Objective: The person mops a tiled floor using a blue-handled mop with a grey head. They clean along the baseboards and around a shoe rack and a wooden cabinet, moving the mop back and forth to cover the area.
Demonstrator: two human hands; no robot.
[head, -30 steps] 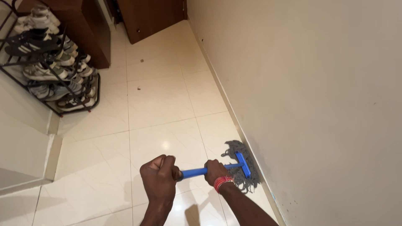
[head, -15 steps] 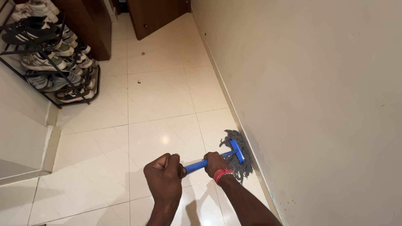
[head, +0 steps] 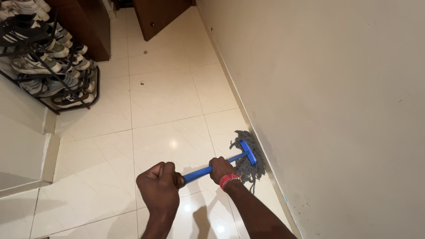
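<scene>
Blue plastic mop handle [head: 201, 171] sat gripped by both hands, fingers curled tight: left hand [head: 160, 189] higher, right hand [head: 221, 169] lower for leverage. Its grey string mop head [head: 248, 156] lay flat on the cream tiled floor [head: 164, 102], touching the beige wall [head: 318, 88].

So the mop [head: 246, 156] is sitting on the tiled floor [head: 164, 102] with its head lying right up against the base of the wall [head: 332, 88] on the right, and the handle is running back and to the left from it. The right hand [head: 221, 169] is gripping nearer the head, the left hand [head: 158, 186] behind it further left. The shoe rack [head: 44, 57] is standing far off at the left, with the cabinet [head: 155, 15] sitting ahead at the far end.
</scene>
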